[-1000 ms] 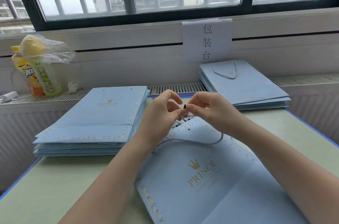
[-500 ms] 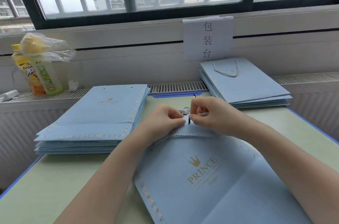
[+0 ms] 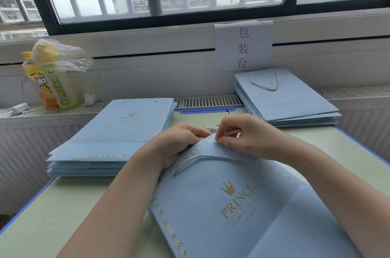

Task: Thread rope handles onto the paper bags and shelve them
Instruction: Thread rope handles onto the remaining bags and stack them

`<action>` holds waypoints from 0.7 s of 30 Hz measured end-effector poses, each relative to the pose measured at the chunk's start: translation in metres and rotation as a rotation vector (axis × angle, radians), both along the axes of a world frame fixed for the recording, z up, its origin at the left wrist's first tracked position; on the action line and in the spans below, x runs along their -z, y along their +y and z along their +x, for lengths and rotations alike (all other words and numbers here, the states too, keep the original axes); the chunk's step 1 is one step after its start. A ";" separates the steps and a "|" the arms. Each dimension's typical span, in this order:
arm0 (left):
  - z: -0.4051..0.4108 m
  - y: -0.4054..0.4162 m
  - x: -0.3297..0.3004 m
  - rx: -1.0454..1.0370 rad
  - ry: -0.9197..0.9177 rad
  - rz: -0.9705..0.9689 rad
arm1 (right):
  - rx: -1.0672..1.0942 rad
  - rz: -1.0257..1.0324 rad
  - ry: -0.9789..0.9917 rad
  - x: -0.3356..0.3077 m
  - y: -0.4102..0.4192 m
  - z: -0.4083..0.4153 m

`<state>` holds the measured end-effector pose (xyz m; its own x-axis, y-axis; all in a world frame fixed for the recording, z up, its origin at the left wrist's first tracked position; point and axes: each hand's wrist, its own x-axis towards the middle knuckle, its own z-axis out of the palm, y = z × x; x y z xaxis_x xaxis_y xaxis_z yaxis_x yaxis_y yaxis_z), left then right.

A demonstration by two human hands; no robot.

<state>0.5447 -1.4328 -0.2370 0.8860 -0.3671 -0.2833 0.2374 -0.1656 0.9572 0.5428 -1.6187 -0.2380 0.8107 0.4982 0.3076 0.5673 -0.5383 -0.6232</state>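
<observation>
A light blue paper bag [image 3: 238, 205] with a gold crown logo lies flat on the table in front of me. A grey twisted rope handle [image 3: 213, 157] runs across its near face in a loop. My left hand [image 3: 179, 143] grips the bag's top edge, fingers curled over it. My right hand [image 3: 244, 133] pinches a second rope's end against the top edge, close to a hole. More loose rope bunches between the two hands.
A stack of flat bags without handles [image 3: 118, 137] lies at the left. A stack of bags with rope handles [image 3: 289, 97] sits at the back right. Drink bottles [image 3: 52, 86] under a plastic bag stand on the radiator ledge. A paper sign [image 3: 242, 46] hangs below the window.
Both hands have dropped from above the bag down to its top edge. The rope end, held up in the air a second ago, now sits at the bag's edge.
</observation>
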 end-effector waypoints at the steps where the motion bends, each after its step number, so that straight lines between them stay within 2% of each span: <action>1: 0.000 0.000 -0.001 0.012 0.010 -0.013 | 0.000 -0.005 -0.002 -0.001 0.000 0.000; 12: -0.002 0.002 -0.003 0.047 -0.027 -0.118 | -0.027 0.109 0.013 -0.009 -0.003 -0.003; 16: -0.002 -0.001 0.000 -0.043 -0.102 -0.020 | -0.029 0.055 0.024 -0.002 0.001 -0.002; 21: 0.001 -0.007 0.008 -0.134 -0.308 0.220 | 0.011 -0.011 0.029 0.006 0.004 0.002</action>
<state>0.5458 -1.4397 -0.2454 0.9775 -0.2031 -0.0565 -0.0214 -0.3620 0.9319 0.5452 -1.6149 -0.2441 0.8244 0.4929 0.2781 0.5432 -0.5514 -0.6332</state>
